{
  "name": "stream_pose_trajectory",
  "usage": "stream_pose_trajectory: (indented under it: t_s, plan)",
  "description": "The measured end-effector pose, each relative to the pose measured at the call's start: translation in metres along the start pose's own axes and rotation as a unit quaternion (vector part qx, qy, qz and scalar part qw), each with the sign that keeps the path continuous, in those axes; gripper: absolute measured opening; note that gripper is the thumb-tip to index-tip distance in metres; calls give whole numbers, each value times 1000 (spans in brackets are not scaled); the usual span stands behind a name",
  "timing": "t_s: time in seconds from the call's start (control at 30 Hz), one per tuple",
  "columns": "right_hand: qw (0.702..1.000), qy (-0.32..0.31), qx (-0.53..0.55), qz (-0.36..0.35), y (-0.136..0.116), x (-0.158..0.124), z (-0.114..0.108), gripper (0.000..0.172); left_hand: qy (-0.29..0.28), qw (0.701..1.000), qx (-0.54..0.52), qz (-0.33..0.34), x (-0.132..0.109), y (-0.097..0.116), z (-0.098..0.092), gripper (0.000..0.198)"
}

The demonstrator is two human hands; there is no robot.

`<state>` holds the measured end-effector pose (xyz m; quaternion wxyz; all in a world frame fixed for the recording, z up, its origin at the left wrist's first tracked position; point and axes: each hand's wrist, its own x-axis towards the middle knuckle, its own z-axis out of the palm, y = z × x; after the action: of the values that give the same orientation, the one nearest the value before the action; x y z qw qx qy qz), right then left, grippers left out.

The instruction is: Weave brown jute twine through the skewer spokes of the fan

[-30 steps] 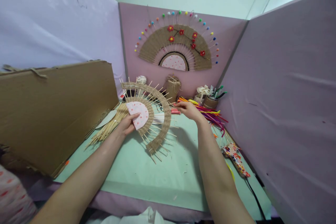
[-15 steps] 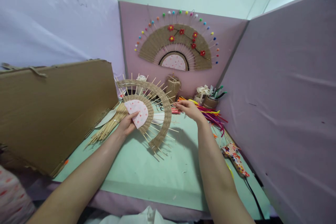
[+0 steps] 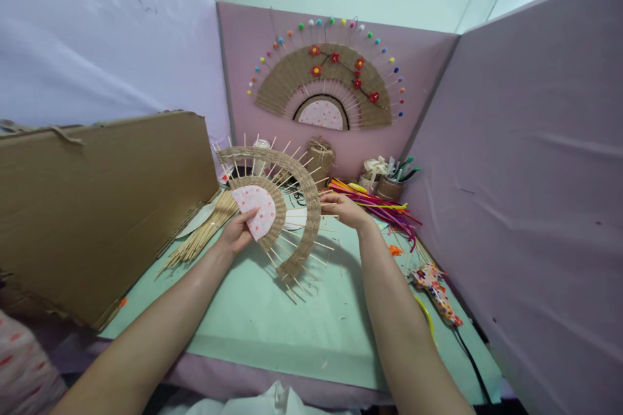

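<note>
Left hand (image 3: 238,232) gripping fan (image 3: 279,202), thumb (image 3: 250,214) over spotted centre (image 3: 263,201), right hand (image 3: 346,209) at rim (image 3: 313,207), fingers (image 3: 331,198) curled, grip unclear

At lower centre, a hand could pass over the front of the bench (image 3: 277,337), between the left forearm (image 3: 160,311) and right forearm (image 3: 396,311), with small scraps lying there. Mid-frame, the woven fan (image 3: 279,207) and its projecting sticks block the direct way back; the right hand (image 3: 341,209) fills the spot at its right edge. At left, the cardboard panel (image 3: 107,214) forms a wall, and a stick bundle (image 3: 202,237) narrows the strip beside it. Right of centre, coloured stems (image 3: 382,209) and a corded tool (image 3: 438,295) crowd the side.
</note>
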<state>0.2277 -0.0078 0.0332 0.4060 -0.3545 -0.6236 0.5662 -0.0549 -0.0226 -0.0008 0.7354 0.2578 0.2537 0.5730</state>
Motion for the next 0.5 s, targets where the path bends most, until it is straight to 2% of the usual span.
stream_pose_trajectory:
  t_s: [0.17,0.33,0.5]
  plan:
    - [1000,-5,-21,-3,4,1,-3,25,7,1000,-12,-5,-2,3,1,46]
    - [999,16,-20,-27,9,3,-8,23,-1,1000,-26,-13,-1,3,-3,49]
    - [998,23,-7,-61,11,3,-12,34,4,999,-35,-6,3,3,-10,52]
